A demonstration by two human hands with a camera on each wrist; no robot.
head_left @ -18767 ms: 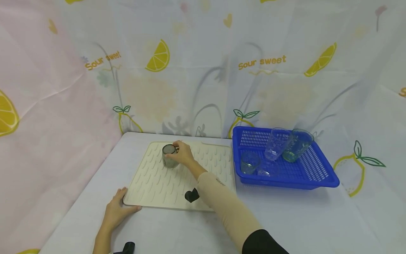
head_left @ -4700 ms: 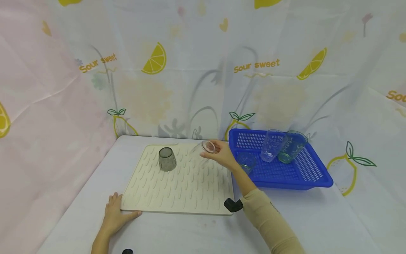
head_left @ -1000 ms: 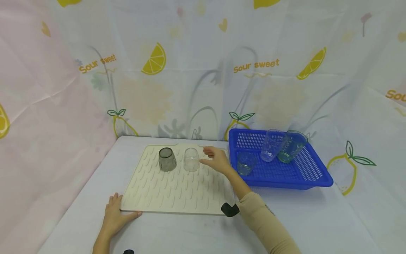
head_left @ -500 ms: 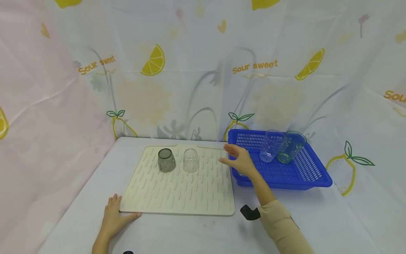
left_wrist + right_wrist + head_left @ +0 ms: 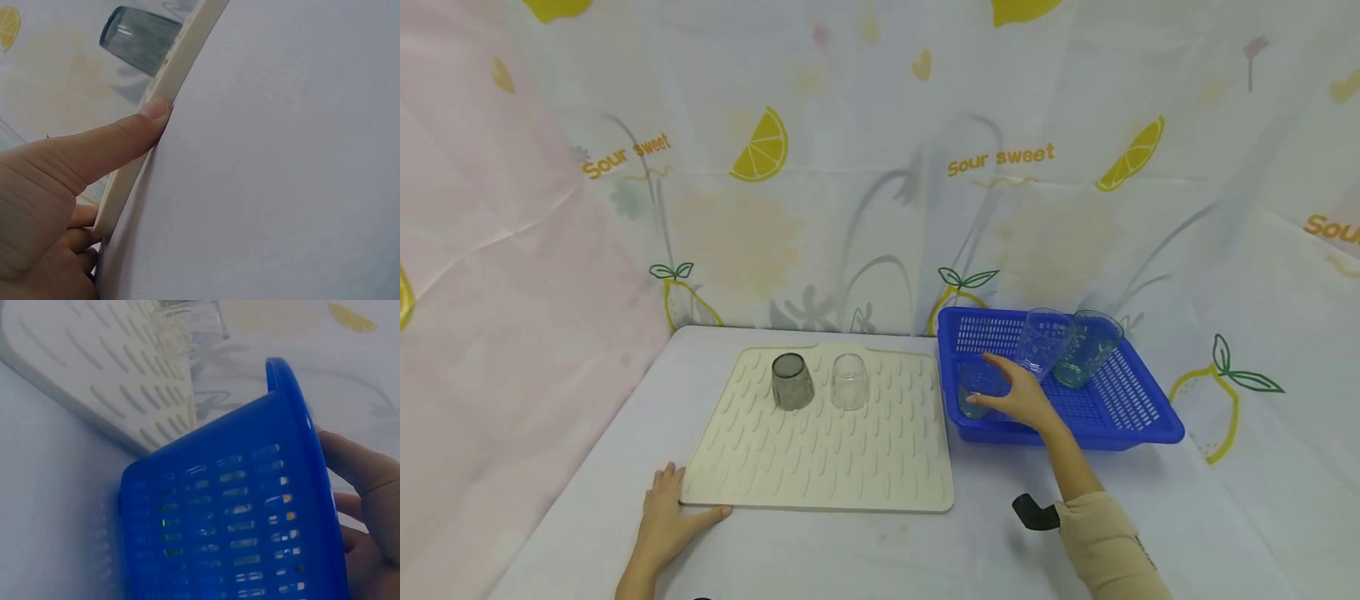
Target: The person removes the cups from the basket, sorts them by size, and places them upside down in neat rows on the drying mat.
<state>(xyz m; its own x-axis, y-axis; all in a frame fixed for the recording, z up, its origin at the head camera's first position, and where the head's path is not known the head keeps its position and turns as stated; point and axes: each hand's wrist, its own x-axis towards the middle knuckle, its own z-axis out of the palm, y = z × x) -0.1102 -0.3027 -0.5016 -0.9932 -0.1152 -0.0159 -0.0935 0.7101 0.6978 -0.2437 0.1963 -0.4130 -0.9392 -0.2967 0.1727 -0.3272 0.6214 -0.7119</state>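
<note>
There I had the right hand, fingers gaping wide, nothing held that I could see! Right by their tips sat the short glass, inside the blue basket; contact, I couldn't tell. I judged it light, stiff, slick, breakable: best taken round its sides. Beyond those fingers leaned the clear tall glass and green glass, same basket. The left hand, fingers spread, braced the mat.

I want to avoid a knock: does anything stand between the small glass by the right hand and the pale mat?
Yes: the blue basket's left wall stands between the small glass and the pale mat. Nothing visible blocks the right hand from the glass.
</note>
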